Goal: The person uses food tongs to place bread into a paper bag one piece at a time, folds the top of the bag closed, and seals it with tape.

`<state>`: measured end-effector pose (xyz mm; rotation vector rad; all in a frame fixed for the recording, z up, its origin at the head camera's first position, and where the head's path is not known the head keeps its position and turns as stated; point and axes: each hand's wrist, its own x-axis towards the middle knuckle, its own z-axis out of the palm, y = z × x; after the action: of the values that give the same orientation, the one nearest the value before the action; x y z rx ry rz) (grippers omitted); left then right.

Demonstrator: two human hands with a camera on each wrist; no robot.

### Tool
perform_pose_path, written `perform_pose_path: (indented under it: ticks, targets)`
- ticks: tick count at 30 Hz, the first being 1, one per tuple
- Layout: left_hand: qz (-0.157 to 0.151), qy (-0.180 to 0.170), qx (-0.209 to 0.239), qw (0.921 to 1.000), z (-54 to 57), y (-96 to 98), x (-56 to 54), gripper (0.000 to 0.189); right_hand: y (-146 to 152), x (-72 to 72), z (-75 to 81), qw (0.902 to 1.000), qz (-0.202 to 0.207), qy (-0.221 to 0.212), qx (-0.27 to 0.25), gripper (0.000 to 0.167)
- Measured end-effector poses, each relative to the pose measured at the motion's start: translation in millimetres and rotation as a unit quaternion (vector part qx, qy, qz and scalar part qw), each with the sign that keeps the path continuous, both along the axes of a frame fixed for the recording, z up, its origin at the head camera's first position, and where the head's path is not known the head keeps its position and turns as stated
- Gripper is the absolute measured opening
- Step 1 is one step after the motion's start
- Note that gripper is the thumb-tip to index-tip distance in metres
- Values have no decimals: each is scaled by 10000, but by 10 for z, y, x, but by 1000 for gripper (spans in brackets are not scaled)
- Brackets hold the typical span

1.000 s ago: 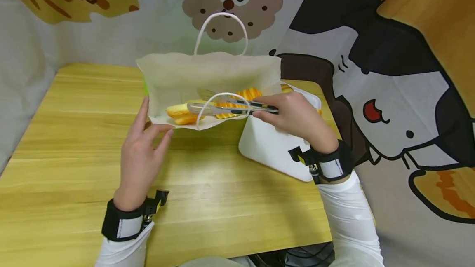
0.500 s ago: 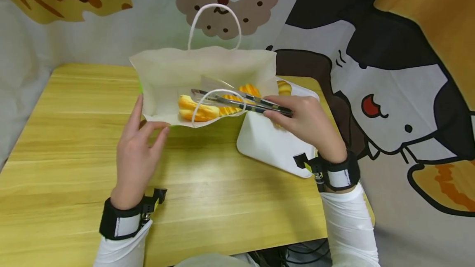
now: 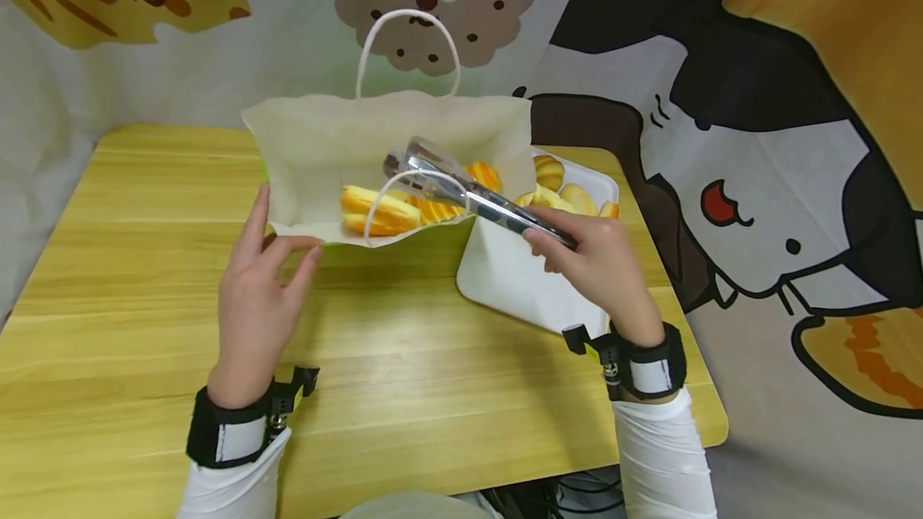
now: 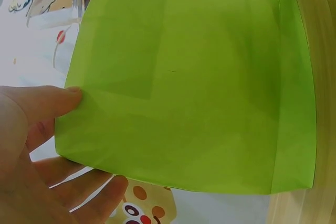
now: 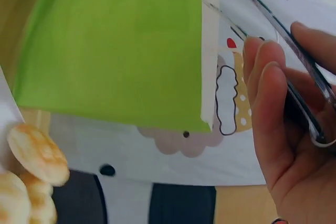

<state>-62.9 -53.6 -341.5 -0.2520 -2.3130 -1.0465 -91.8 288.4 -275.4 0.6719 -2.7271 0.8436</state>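
Observation:
My right hand [image 3: 594,259] grips a pair of metal tongs [image 3: 501,211] by the handle end. Their clear, broad tips reach over the opening of a paper bag [image 3: 310,122], with nothing between them. Green outside in the left wrist view, the bag [image 4: 199,103] is pale inside and has white loop handles. My left hand [image 3: 259,303] holds its near left corner, thumb on the front and fingers round the side. Inside lie a split yellow-orange bread roll [image 3: 378,211] and orange ridged pieces [image 3: 485,175], partly covered by the tongs and front handle.
To the right of the bag is a white tray [image 3: 497,275] with several small breads [image 3: 550,172], partly behind my right hand. The wooden table [image 3: 404,399] ends at a cartoon-printed cloth [image 3: 166,78] at the back and right.
The tongs have lifted off the bread roll and turned, their tips now higher over the bag. The roll stays in the bag, while my right hand has uncovered more of the tray's breads.

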Motion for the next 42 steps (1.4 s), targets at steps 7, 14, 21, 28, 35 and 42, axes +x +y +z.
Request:
perform_pose_path:
  ticks: [7, 14, 21, 28, 35, 42]
  targets:
    - [9, -78, -41, 10000, 10, 3, 5, 18, -54, 224, -186, 9902, -385, -745, -1113, 31]
    - [24, -76, 0, 10000, -2, 3, 4, 16, -166, 433, -202, 9648, -724, -1229, -2211, 29]
    - [-8, -65, 42, 10000, -18, 4, 1, 16, -174, 512, -358, 9453, -832, -1314, -2869, 25]
    - [-8, -4, 96, 10000, -16, -13, -9, 15, -175, 566, -648, 8930, -1067, -1311, -4172, 26]
    - [4, 26, 204, 9998, 16, 6, 3, 13, -170, 620, -782, 8655, -1064, -1187, -4749, 27]
    - [-67, 67, 300, 9995, 86, 45, 3, 13, -125, 700, -841, 8607, -1177, -1170, -4813, 27]
